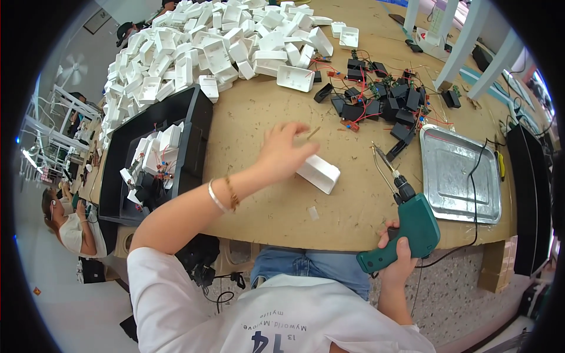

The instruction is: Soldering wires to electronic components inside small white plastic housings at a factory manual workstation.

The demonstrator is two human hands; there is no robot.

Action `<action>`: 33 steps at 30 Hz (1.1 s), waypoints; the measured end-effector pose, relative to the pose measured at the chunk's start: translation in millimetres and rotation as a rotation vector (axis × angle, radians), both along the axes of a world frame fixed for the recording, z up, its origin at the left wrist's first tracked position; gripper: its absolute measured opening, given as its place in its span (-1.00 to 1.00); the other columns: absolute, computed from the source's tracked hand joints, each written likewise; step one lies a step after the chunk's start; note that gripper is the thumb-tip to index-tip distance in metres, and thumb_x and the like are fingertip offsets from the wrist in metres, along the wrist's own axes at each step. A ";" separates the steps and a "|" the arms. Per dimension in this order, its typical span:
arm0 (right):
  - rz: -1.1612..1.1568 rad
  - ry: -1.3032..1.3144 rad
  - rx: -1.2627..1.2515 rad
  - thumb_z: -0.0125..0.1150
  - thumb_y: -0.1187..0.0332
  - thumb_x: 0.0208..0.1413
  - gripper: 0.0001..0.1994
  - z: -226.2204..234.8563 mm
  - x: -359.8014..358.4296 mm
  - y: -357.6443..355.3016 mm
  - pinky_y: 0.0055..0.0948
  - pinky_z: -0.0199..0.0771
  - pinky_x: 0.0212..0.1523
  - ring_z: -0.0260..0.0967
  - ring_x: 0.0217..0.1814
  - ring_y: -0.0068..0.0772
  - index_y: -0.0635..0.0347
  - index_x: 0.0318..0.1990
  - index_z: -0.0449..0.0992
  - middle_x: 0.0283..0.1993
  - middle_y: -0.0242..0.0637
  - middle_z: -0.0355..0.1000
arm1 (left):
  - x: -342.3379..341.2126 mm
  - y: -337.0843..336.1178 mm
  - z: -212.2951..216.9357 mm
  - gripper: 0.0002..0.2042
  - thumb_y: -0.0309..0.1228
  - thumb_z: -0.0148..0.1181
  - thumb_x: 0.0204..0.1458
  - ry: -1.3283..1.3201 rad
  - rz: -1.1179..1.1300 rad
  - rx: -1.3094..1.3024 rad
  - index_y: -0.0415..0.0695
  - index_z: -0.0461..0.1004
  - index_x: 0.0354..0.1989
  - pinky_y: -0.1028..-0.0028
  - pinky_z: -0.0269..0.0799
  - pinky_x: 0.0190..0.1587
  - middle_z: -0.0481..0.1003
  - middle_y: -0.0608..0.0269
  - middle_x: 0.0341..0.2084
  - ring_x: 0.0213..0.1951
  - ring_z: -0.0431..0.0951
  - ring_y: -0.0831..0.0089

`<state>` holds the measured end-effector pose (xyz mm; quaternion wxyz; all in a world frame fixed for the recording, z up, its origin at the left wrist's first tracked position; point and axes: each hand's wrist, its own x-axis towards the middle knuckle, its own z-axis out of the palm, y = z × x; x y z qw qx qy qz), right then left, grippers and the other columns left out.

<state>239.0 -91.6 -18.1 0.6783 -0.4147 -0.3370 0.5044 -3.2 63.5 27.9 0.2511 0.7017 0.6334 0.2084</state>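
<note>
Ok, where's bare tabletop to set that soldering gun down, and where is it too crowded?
Bare board lies between the white case under the left hand and the metal tray, and along the near edge beside the right hand holding the soldering gun. The tray is bare too. Crowded: the white casing pile and the black wired modules.

Item count, by kind:

- Green soldering gun [406,226], lower right of frame: one.
- Metal tray [462,176], right of frame: one.
- Black bin [194,126], left of frame: one.
- White plastic housing [318,173] lying apart at centre: one.
- White housings in the pile [206,47], upper left: too many to count.
- Black wired modules [382,97], upper right: over a dozen; exact number cannot be told.
</note>
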 end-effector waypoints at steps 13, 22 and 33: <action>0.004 -0.054 0.000 0.03 0.22 0.10 -0.61 3.6 -6.0 -2.3 -0.39 0.37 -0.21 0.32 -0.45 -0.49 0.41 -0.08 0.33 -0.17 -0.10 0.33 | 57.1 132.8 10.0 -0.66 -0.17 0.08 0.12 -0.660 0.164 0.298 -0.25 0.52 -0.26 0.56 0.29 -0.36 0.54 0.35 -0.46 -0.44 0.37 0.61; -0.003 -0.072 0.062 0.03 0.19 0.11 -0.59 -4.0 -0.9 -0.3 -0.40 0.36 -0.21 0.31 -0.45 -0.49 0.42 -0.09 0.33 -0.16 -0.10 0.33 | -17.4 51.8 119.1 -0.74 -0.27 0.02 0.18 -0.800 -0.106 0.541 -0.20 0.52 -0.17 0.66 0.36 -0.35 0.46 0.39 -0.53 -0.46 0.43 0.67; -0.023 -0.106 0.063 0.02 0.21 0.10 -0.61 -0.6 -7.7 -4.1 -0.41 0.35 -0.20 0.30 -0.42 -0.50 0.42 -0.09 0.34 -0.18 -0.11 0.35 | 10.6 5.6 -4.8 -0.82 -0.35 0.13 0.04 -0.069 -0.173 0.392 -0.22 0.56 -0.37 0.39 0.41 -0.41 0.49 0.04 -0.57 -0.53 0.53 0.37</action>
